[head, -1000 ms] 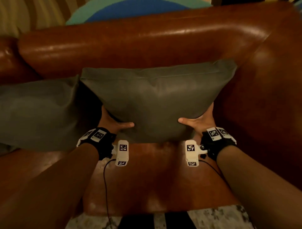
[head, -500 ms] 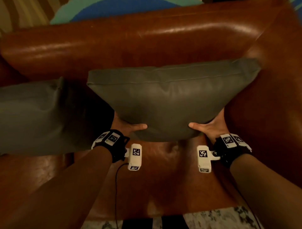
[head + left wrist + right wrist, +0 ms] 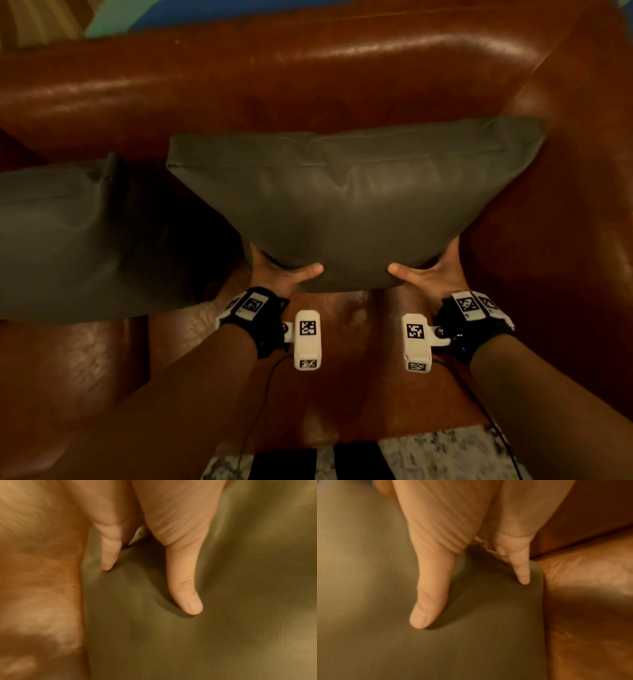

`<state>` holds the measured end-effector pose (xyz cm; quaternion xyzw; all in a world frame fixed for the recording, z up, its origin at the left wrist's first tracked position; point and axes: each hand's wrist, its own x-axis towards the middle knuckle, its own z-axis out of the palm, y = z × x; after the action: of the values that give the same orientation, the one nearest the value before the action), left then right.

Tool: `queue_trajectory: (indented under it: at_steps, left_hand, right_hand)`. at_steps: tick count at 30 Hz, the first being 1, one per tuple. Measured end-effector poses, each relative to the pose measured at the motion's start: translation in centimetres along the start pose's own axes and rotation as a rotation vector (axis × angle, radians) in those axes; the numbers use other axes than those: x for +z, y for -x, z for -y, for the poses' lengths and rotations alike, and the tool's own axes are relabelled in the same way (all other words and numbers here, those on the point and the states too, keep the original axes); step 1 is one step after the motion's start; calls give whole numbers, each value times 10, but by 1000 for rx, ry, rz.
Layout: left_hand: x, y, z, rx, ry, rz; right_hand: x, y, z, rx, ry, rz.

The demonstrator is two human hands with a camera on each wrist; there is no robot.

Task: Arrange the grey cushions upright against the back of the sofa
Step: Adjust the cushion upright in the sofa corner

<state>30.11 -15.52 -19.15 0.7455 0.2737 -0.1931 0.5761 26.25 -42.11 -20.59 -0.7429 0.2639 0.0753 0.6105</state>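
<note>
A grey cushion (image 3: 349, 202) stands upright in front of the brown leather sofa back (image 3: 274, 78), near the right corner. My left hand (image 3: 281, 274) grips its lower left corner, thumb on the front face, fingers hidden behind. My right hand (image 3: 428, 274) grips its lower right corner the same way. In the left wrist view the thumb (image 3: 185, 588) presses into the grey cushion (image 3: 240, 601). The right wrist view shows the thumb (image 3: 429, 595) and one finger pinching the grey cushion (image 3: 471, 642). A second grey cushion (image 3: 68, 240) leans at the left.
The sofa's right arm (image 3: 575, 205) rises close beside the held cushion. The brown seat (image 3: 342, 377) lies below my wrists. A patterned rug (image 3: 411, 455) shows at the bottom edge. Behind the sofa back is a blue and green floor covering (image 3: 171, 13).
The held cushion has shifted right toward the sofa's corner, with both hands still gripping its lower corners. The view has also moved in closer.
</note>
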Motion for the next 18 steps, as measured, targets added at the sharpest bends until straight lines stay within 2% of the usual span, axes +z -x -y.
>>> queue_trajectory:
  at_steps: [7, 14, 18]
  left_hand:
    - [10, -12, 19, -135, 183, 11]
    - [14, -23, -5, -203, 210, 53]
    - [9, -10, -10, -70, 34, -88]
  right_hand:
    - [10, -20, 12, 37, -85, 27]
    - [16, -25, 13, 100, -67, 21]
    - [13, -13, 17, 66, -60, -19]
